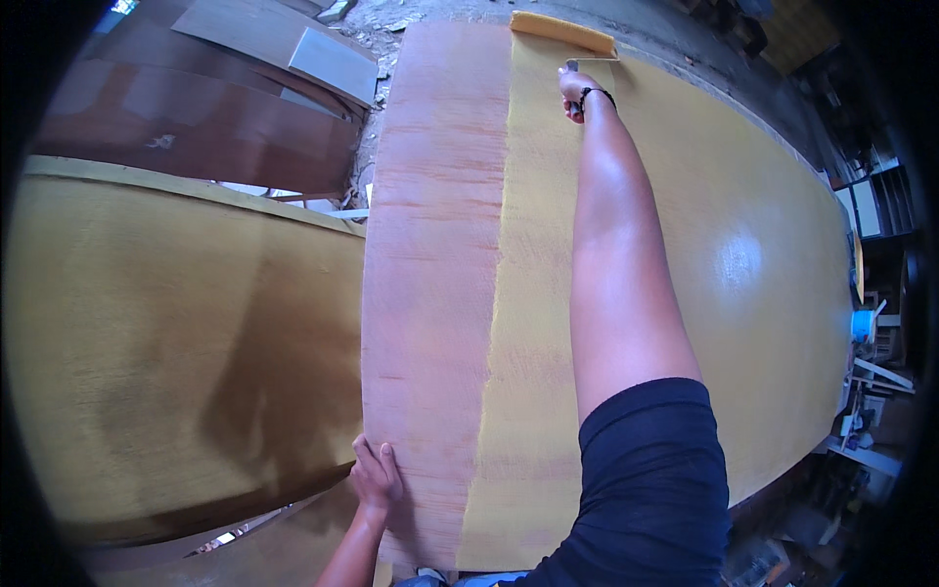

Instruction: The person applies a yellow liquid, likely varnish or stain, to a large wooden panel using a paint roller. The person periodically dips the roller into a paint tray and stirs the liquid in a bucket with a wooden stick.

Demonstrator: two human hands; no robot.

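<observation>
A large flat wooden board [430, 293] stretches away in front of me. Wet-looking yellow coating [763, 323] covers its middle and right, while a strip along the left is bare pinkish wood with reddish grain. At the far end, my right hand [575, 90] is closed round the handle of a paint roller. The long yellow roller sleeve [562, 33] lies across the far edge, over the border between bare and coated wood. My left hand [377, 477] grips the board's near left edge, thumb on top and some fingers partly hidden past the edge.
A second yellow-coated panel [176, 342] lies to the left, under my shadow. Behind it are brown sheets [205, 127] and a pale grey offcut [333, 65]. A blue container [863, 326] and cluttered scraps stand beyond the right edge.
</observation>
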